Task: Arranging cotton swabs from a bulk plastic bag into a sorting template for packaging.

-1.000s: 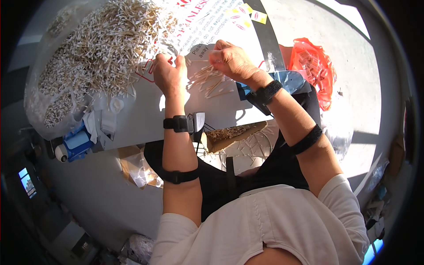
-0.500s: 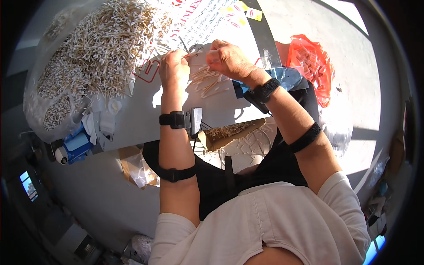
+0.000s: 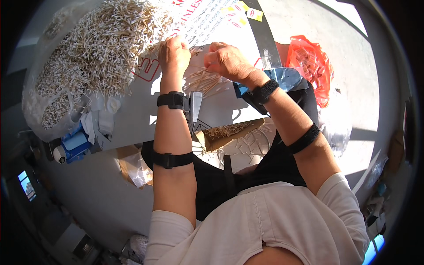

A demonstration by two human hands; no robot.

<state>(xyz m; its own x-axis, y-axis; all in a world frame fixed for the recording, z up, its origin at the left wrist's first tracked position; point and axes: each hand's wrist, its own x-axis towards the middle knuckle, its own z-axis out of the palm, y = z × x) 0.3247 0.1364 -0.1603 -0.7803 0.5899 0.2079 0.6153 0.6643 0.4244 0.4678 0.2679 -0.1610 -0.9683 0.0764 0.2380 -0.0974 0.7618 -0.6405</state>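
Observation:
My left hand (image 3: 175,54) is closed above the table, by the right edge of a big heap of cotton swabs (image 3: 106,46); whatever its fingers pinch is hidden behind the knuckles. To its right, my right hand (image 3: 226,61) curls with fingers pressed together, and I cannot make out what is in them. Between and just below the two hands lies a small loose bunch of cotton swabs (image 3: 204,83) on the white printed table sheet (image 3: 141,106). The large heap rests on a clear plastic bag (image 3: 33,106) at the left.
A red plastic bag (image 3: 324,84) of small packets sits right of the table, beside a blue film packet (image 3: 287,78). Yellow labels (image 3: 255,14) lie at the far edge. Below the table edge is a cardboard box (image 3: 221,140) with swabs. A blue-and-white package (image 3: 75,143) is at the left corner.
My left hand has moved a little away from me, toward the far side of the table, its forearm following. The right hand has barely moved.

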